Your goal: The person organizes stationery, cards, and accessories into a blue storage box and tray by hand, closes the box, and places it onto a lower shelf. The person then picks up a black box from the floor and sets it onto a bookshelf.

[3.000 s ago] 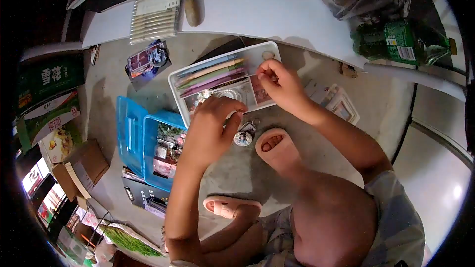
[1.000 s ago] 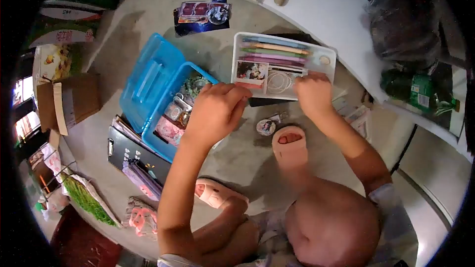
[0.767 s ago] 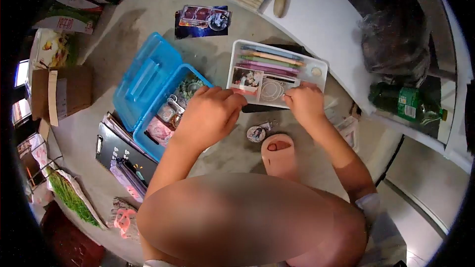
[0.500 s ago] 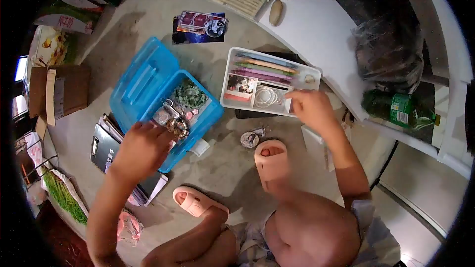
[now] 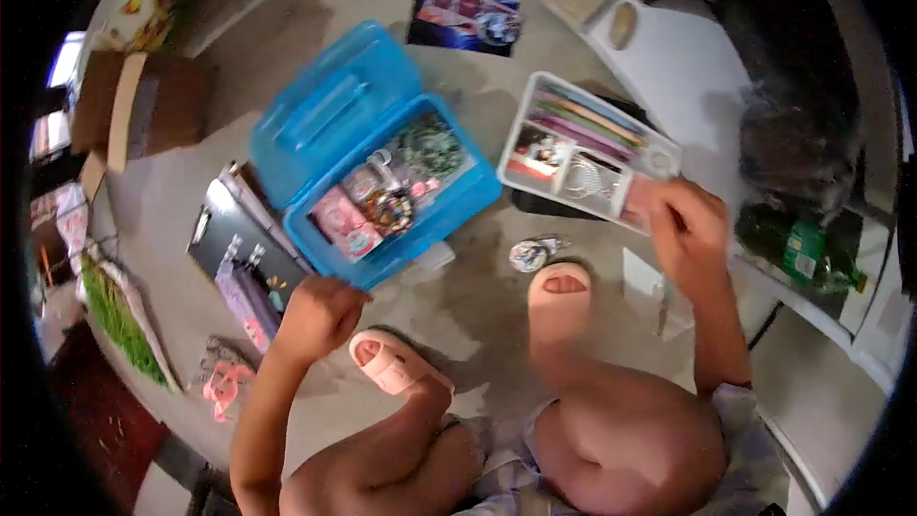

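My left hand [image 5: 327, 317] hovers just off the near corner of an open blue plastic box [image 5: 458, 193], its fingers curled together; anything inside them is hidden. In that box lie a pink patterned packet [image 5: 346, 220], a brown beaded bracelet [image 5: 394, 212] and a tangle of green beads [image 5: 430, 148]. My right hand [image 5: 690, 229] is at the near right corner of a white divided tray [image 5: 521, 134], fingers bent down into its end compartment. What they pinch, if anything, cannot be made out. The tray holds several coloured pens [image 5: 587, 124] and white bead bracelets [image 5: 585, 175].
A black clipboard [image 5: 250, 229] and a purple pencil case [image 5: 244, 296] lie left of the blue box. Photo cards [image 5: 465, 19] rest on the floor beyond. A round badge [image 5: 528, 254] sits near my pink slippers [image 5: 562, 291]. A green bottle [image 5: 804, 248] lies at right.
My left hand has withdrawn from inside the blue box toward me, uncovering the pink packet. My right hand stays at the tray's corner. The whole view has shifted, moving the boxes rightward.
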A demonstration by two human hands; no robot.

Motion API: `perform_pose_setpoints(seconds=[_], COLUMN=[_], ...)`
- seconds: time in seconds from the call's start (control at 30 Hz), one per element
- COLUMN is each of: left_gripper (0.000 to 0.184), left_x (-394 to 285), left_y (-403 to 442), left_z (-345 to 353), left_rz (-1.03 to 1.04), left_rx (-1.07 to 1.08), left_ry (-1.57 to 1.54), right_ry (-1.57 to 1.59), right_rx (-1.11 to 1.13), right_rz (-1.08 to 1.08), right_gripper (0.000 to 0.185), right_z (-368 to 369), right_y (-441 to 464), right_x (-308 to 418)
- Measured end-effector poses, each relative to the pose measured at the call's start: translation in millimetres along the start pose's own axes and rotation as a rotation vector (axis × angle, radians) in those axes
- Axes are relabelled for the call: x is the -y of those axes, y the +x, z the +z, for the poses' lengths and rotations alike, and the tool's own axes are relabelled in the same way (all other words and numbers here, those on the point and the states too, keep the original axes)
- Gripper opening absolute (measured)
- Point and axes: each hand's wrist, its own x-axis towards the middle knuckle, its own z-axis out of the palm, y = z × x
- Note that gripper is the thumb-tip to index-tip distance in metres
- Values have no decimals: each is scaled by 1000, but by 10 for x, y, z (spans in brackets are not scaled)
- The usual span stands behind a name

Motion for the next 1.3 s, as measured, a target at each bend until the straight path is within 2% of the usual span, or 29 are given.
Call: perform_pose_setpoints(seconds=[0.03,0.13,0.2,0.23,0.3,0.33,0.4,0.43,0.5,0.53,0.57,0.6,0.63,0.67,0.73,0.8,0.9,1.13,1.23,1.3], left_gripper=[10,8,15,16,17,17,19,20,22,12,12,12,13,15,17,22,24,25,24,23], left_x=[14,193,270,388,410,423,427,394,315,341,362,356,349,355,463,458,326,402,377,381], left_y=[41,114,151,123,201,220,299,364,490,525,570,622,674,749,829,892,950,973,1004,1017], left_z=[-46,-93,-106,21,73,64,49,24,-33,32,105,157,198,224,381,471,450,426,354,324], left_rz=[-53,-218,-350,-337,-320,-292,-222,-230,-241,-166,-177,-192,-205,-221,-184,-210,-406,-368,-457,-427], left_rx=[-51,-153,-28,-65,-13,10,47,70,116,7,13,17,26,77,-42,-58,-34,-4,125,123], left_ry=[58,-60,-80,-36,194,241,326,340,366,314,282,251,219,262,255,279,278,391,376,367], right_ry=[101,279,250,186,-5,-211,-916,-1389,-2200,-2634,-3418,-3756,-3810,-3828,-3855,-3877,-3876,-3843,-3822,-3820], right_rx=[105,436,546,560,560,528,436,320,-195,-405,-870,-1374,-1561,-1624,-1604,-1576,-1621,-1653,-1674,-1684], right_rz=[-25,-206,-316,-339,-352,-287,-21,94,132,111,176,306,307,305,288,274,249,239,206,183], right_gripper=[12,16,18,19,21,22,24,25,38,38,38,37,37,37,37,37,36,36,35,35], right_z=[-84,-72,65,126,164,139,82,128,279,388,497,600,642,641,586,511,468,449,455,461], right_y=[-55,-178,-193,-199,-200,-186,-219,-272,-511,-514,-456,-454,-479,-481,-466,-462,-463,-447,-437,-426], right_x=[210,774,1061,1188,1414,1547,1788,1774,1315,1192,1111,1067,1061,1050,1004,948,921,954,941,932])
